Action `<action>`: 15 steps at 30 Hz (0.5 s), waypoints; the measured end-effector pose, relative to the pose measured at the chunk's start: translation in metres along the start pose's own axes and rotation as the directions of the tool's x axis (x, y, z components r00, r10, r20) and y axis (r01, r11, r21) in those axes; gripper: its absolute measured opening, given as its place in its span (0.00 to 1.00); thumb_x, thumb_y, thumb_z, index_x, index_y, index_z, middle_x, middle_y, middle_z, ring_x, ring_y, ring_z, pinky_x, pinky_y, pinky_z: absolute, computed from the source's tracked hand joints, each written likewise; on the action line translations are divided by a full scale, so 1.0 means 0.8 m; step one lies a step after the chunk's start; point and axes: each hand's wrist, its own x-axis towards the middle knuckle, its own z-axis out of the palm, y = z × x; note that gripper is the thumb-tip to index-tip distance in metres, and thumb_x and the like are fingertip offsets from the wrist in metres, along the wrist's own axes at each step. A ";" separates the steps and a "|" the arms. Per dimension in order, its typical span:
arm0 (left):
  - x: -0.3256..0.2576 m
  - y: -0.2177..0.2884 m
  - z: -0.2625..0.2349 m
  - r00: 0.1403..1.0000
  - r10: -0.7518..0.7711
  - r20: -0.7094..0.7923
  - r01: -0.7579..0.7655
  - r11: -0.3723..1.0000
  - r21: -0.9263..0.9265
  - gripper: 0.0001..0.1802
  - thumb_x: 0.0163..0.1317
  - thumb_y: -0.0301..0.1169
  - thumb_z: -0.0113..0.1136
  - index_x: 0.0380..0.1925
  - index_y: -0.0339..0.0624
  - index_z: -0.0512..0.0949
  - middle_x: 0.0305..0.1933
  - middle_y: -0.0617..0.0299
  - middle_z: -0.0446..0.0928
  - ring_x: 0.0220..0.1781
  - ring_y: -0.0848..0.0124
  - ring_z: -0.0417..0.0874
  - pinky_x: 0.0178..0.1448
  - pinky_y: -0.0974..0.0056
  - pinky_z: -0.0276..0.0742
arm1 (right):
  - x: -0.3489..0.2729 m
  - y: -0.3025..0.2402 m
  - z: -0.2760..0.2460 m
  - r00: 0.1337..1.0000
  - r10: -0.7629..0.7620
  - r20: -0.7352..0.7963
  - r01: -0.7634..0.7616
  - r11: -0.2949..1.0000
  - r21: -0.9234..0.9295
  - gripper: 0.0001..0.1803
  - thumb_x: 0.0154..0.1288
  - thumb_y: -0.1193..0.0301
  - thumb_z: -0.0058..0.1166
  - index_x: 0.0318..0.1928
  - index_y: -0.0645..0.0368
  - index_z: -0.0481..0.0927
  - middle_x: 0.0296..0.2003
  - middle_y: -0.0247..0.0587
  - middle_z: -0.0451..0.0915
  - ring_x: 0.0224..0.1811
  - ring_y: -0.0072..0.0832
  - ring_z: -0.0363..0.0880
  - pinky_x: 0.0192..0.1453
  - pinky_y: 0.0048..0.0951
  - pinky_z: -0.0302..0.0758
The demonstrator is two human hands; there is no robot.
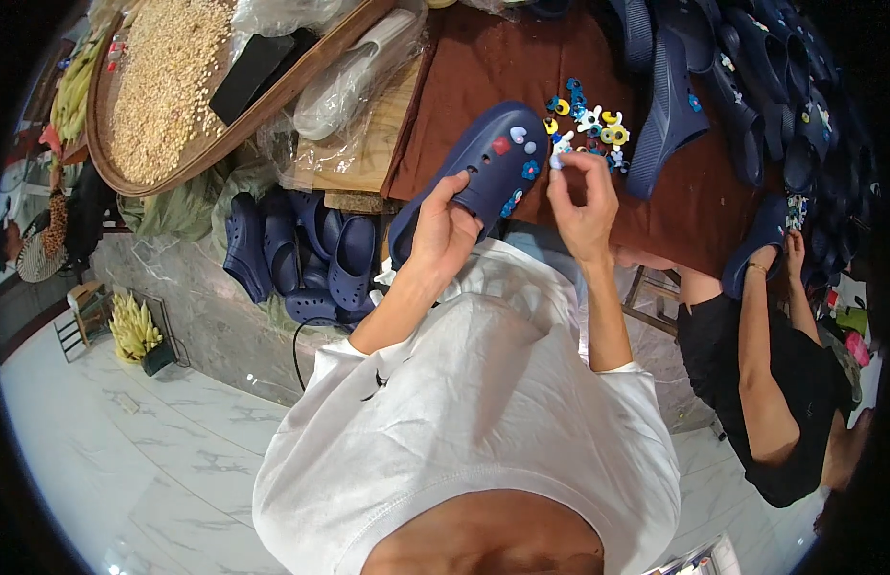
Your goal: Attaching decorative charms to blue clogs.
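My left hand (443, 228) grips a navy blue clog (483, 168) by its heel end, holding it tilted over the brown cloth (483, 67). Several small coloured charms are stuck in the clog's toe holes. My right hand (581, 196) pinches a small white charm (558, 161) right at the clog's toe edge. A loose pile of colourful charms (590, 120) lies on the cloth just beyond my right hand.
More navy clogs (723, 77) are heaped at the far right, others (311, 254) lie below the table edge at left. A round woven tray (100, 144) holds grain and a black phone (258, 67). Another person in black (780, 383) holds a clog at right.
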 end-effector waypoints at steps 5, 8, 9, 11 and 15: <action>0.000 -0.014 0.002 0.998 0.066 -0.006 -0.065 0.996 0.068 0.18 0.62 0.30 0.56 0.51 0.35 0.72 0.51 0.57 0.77 0.53 0.69 0.78 0.60 0.61 0.72 | 0.003 -0.031 0.027 0.993 -0.086 0.082 0.081 0.995 0.058 0.12 0.54 0.76 0.61 0.41 0.59 0.78 0.37 0.43 0.78 0.39 0.39 0.77 0.44 0.36 0.74; -0.001 -0.020 0.002 0.997 0.079 -0.023 -0.075 0.990 0.120 0.18 0.64 0.31 0.53 0.51 0.34 0.71 0.52 0.57 0.76 0.53 0.67 0.78 0.61 0.60 0.71 | 0.005 -0.028 0.037 0.978 -0.191 0.080 0.192 0.981 0.004 0.12 0.54 0.76 0.62 0.41 0.59 0.78 0.37 0.43 0.78 0.40 0.39 0.77 0.45 0.37 0.73; -0.001 -0.020 0.003 0.996 0.082 -0.025 -0.078 0.990 0.120 0.18 0.64 0.31 0.53 0.51 0.34 0.71 0.52 0.57 0.76 0.53 0.67 0.78 0.61 0.60 0.71 | 0.003 -0.027 0.040 0.980 -0.186 0.075 0.186 0.982 0.000 0.12 0.54 0.76 0.62 0.40 0.58 0.79 0.37 0.42 0.78 0.41 0.39 0.77 0.45 0.36 0.73; -0.002 -0.020 0.006 0.992 0.122 -0.029 -0.118 0.987 0.107 0.16 0.64 0.31 0.55 0.50 0.35 0.73 0.51 0.58 0.77 0.52 0.69 0.78 0.60 0.62 0.72 | -0.002 -0.031 0.039 0.987 -0.136 0.081 0.135 0.991 0.014 0.11 0.54 0.76 0.62 0.40 0.58 0.80 0.37 0.42 0.78 0.40 0.38 0.77 0.45 0.35 0.73; -0.003 -0.022 0.010 0.985 0.167 -0.042 -0.157 0.971 0.180 0.15 0.63 0.30 0.59 0.48 0.35 0.76 0.48 0.59 0.79 0.51 0.71 0.80 0.57 0.64 0.74 | -0.010 -0.039 0.038 0.995 0.006 0.098 -0.019 0.991 0.130 0.10 0.53 0.78 0.62 0.38 0.57 0.83 0.36 0.39 0.79 0.39 0.35 0.78 0.44 0.33 0.74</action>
